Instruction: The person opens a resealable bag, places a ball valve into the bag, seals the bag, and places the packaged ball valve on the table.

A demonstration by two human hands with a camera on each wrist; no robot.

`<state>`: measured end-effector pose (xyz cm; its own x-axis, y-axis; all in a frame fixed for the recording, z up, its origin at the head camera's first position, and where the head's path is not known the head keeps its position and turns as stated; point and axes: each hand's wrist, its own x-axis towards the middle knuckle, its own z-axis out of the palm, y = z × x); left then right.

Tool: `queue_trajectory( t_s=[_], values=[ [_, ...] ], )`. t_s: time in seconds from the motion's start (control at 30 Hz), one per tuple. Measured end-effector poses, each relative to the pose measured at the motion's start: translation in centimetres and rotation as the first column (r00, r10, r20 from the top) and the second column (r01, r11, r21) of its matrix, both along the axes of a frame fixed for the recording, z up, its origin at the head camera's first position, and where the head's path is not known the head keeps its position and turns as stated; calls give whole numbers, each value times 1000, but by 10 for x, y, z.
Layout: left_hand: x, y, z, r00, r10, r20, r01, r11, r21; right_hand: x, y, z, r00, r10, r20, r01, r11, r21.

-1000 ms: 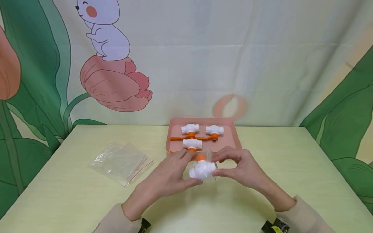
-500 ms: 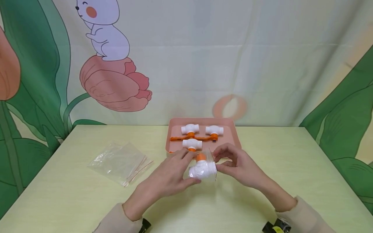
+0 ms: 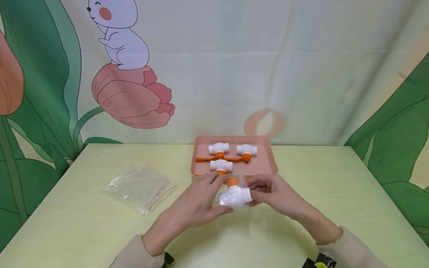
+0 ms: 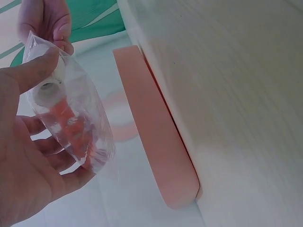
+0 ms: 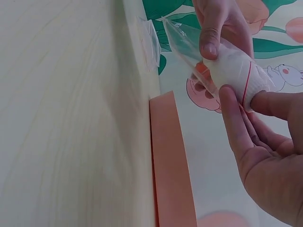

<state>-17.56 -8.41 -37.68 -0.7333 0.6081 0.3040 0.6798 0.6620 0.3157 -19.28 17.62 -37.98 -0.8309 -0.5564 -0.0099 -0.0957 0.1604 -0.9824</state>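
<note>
A white ball valve (image 3: 235, 196) with an orange handle sits inside a clear zip bag (image 4: 90, 90), held above the table in front of the tray. My left hand (image 3: 197, 201) grips valve and bag from the left, thumb on the white body and fingers around the handle side in the left wrist view. At the bag's right end, my right hand (image 3: 276, 194) pinches the white ribbed end of the valve near the bag's red zip line, thumb against that end in the right wrist view. The bag partly blurs the orange handle.
Behind the hands, a pink tray (image 3: 268, 163) holds several white valves (image 3: 221, 165) with orange handles. Flat clear zip bags (image 3: 134, 188) lie on the table (image 3: 67, 219) to the left. A printed curtain (image 3: 214, 74) hangs behind the table's far edge.
My right hand has shifted its fingers along the bag's right end and moved slightly down. The valve's ribbed end now points a little further right, while my left hand keeps its grip.
</note>
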Motion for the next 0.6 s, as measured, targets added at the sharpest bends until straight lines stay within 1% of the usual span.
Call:
queue_trajectory(
  t_s=[0.17, 0.4, 0.6],
  values=[
    [0, 1, 0, 1000, 2, 6, -2, 1000, 14, 0, -1, 0, 999, -38, -20, 37, 999, -9],
    [0, 2, 1, 999, 14, 49, -16, 1000, 26, -1, -2, -2, 998, -66, -16, 66, 997, -36],
    [1, 2, 0, 996, 20, 92, -23, 999, 35, -2, -4, -2, 991, -135, -18, 135, 990, -42]
  ],
)
